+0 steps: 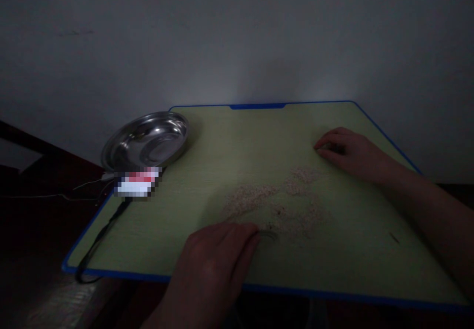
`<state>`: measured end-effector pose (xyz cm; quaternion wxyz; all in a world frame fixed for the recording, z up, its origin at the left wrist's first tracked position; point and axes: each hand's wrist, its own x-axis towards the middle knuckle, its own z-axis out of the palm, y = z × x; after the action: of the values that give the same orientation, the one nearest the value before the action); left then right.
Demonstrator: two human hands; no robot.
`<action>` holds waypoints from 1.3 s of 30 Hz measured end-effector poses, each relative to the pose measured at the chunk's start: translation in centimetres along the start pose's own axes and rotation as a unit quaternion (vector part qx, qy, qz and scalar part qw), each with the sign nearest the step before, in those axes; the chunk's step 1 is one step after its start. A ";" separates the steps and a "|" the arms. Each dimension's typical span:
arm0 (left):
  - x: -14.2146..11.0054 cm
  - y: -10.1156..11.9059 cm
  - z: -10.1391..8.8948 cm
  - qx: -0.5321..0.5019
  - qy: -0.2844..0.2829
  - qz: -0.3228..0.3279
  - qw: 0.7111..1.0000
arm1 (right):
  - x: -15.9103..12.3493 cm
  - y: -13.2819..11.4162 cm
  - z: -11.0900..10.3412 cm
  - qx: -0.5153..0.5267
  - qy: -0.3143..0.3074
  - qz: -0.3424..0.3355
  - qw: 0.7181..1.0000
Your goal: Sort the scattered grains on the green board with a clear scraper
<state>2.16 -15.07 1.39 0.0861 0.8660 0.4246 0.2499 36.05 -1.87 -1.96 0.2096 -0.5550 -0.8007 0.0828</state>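
Note:
Small pale grains (252, 198) lie in loose patches on the light green tabletop (237, 141), with a few dark specks (279, 212) among them. At the near side of the grains is my left hand (218, 252), its thumb and fingers pressed together; a faint blurred curve shows beside the fingertips, and I cannot make out what they hold. My right hand (351, 151) rests over the right part of the table, beyond the grains. Its thumb and forefinger meet in a pinch, and whatever is between them is too small to tell.
A shiny steel bowl (148, 141) stands tilted at the table's left edge. In front of it are a pixelated white and red item (137, 183) and a black strap (99, 240) hanging over the edge. A thin dark sliver (394, 237) lies at right. The wall (237, 37) rises behind.

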 end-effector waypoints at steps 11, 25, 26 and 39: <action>0.5 -2.5 -0.3 0.054 0.004 -0.059 0.997 | 0.1 -0.2 -0.1 0.000 0.000 0.005 1.000; 2.4 -1.9 0.2 0.047 -0.019 -0.015 0.999 | 0.1 -0.3 -0.2 0.003 0.001 0.005 1.000; 2.4 -1.9 0.1 0.046 -0.019 -0.011 0.999 | 0.1 -0.3 -0.2 0.003 0.001 0.004 1.000; 0.2 -1.2 -2.3 0.036 -0.031 0.000 0.999 | 0.1 -0.4 -0.3 0.001 -0.005 0.010 1.000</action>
<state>0.24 -14.31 3.03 0.0682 0.8758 0.4303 0.2076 35.81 -1.95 -1.57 0.2049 -0.5623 -0.7962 0.0886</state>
